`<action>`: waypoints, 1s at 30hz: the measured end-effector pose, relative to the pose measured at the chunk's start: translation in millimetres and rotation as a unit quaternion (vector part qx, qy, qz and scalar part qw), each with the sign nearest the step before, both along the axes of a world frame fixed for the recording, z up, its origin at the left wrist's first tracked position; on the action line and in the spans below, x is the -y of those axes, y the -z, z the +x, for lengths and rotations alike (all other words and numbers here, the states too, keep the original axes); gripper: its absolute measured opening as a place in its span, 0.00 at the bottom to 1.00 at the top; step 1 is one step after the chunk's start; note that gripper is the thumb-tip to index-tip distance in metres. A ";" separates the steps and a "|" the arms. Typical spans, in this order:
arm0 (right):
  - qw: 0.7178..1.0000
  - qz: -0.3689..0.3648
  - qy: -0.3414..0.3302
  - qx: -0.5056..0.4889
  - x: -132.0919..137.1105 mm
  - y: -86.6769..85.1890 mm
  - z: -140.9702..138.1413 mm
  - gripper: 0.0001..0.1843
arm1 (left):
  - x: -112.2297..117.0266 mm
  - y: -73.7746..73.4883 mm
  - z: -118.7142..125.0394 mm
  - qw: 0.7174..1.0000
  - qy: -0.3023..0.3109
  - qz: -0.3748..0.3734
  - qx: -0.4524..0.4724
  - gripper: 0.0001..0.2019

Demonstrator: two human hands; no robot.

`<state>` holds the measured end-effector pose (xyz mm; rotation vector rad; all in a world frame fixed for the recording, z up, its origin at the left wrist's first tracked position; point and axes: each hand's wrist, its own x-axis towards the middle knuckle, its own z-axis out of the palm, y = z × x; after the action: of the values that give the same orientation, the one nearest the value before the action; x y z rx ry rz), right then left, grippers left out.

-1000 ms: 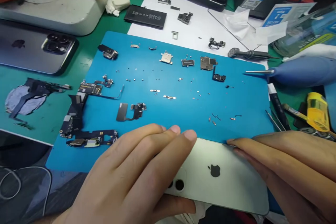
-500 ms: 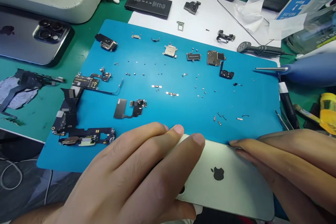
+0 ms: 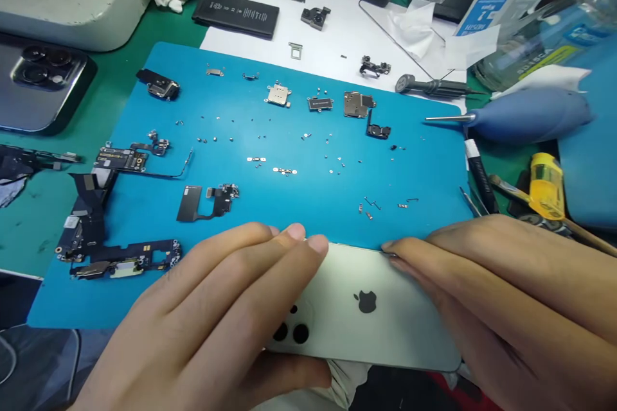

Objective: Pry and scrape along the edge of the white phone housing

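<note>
A pale green phone back housing (image 3: pixel 385 327) with a dark apple logo lies at the near edge of the mat. My left hand (image 3: pixel 216 314) is closed round its camera end, fingertips on the upper long edge and thumb below; dark camera openings (image 3: pixel 299 333) show beneath the fingers. At the upper edge, right of the logo, my right hand (image 3: pixel 486 289) is closed in a pinch. A small dark bit shows between its fingertips, too hidden to name. Nearest beyond the hands lie tiny metal pieces (image 3: pixel 369 215) and a black flex cable part (image 3: pixel 223 200).
The blue mat (image 3: pixel 289 205) bears screws, a charging-port flex (image 3: pixel 125 260) and small boards. Behind it are a phone battery (image 3: pixel 236 13) and a screwdriver (image 3: pixel 436 87). At right lie a blue air blower (image 3: pixel 530 117), tweezers (image 3: pixel 470 201) and a yellow-capped container (image 3: pixel 547 186). Another phone (image 3: pixel 43 90) is at left.
The whole view has shifted, so the mat, housing and hands appear further left. More of the housing's camera openings show. Both hands keep about the same place on the housing.
</note>
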<state>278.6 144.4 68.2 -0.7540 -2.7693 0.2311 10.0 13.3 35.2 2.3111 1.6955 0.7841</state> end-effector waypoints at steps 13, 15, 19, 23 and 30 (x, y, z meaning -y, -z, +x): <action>0.999 0.009 -0.021 -0.033 -1.8 -2.4 -1.9 0.10 | -3.5 -6.6 1.8 0.998 0.020 -0.005 -0.066 0.35; 0.999 0.011 -0.021 -0.046 -0.8 -2.0 -2.6 0.11 | -6.9 -14.0 5.2 0.997 0.021 0.012 -0.075 0.36; 0.998 0.006 -0.015 -0.059 1.0 -0.7 -2.0 0.11 | -26.9 -24.6 24.0 0.999 0.001 0.043 -0.011 0.17; 0.996 -0.023 -0.005 -0.087 2.7 1.8 -2.1 0.10 | -51.4 -21.6 43.0 0.999 0.023 0.031 0.030 0.06; 0.996 -0.010 0.025 -0.089 4.6 11.8 2.8 0.12 | -55.9 -5.3 32.1 0.994 0.091 0.053 0.033 0.08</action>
<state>281.4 139.8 56.4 -0.7667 -2.5819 0.3018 42.2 69.2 40.5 2.4366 1.4248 0.9212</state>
